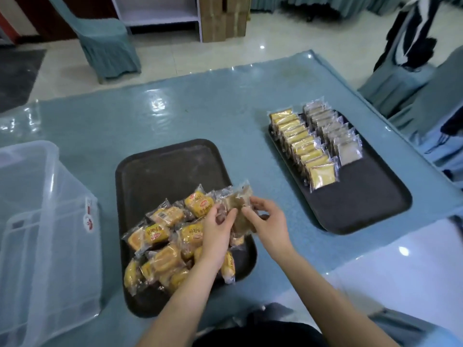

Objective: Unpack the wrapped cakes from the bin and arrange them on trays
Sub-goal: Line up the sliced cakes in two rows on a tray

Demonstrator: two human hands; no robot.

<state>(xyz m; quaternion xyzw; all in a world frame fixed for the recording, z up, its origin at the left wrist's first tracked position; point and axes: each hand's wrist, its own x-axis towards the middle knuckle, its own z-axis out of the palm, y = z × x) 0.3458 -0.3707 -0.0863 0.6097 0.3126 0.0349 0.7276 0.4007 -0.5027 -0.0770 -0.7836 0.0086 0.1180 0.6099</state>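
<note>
My table (200, 108) carries everything. The clear bin (37, 221) sits at its left edge, apparently emptied, with a red mark too blurred to read. On the right tray (363, 204), cakes stand in two neat rows (315, 144) along its far half, so the near half stays free for more. The near tray (162, 166) holds a loose pile (162, 246) at its near end, dumped for sorting; the yellow wrappers show red logos and characters I can't read. Left hand (216, 231) and right hand (266, 221) together pinch one brownish cake (238, 204) above the pile, probably bound for a row.
</note>
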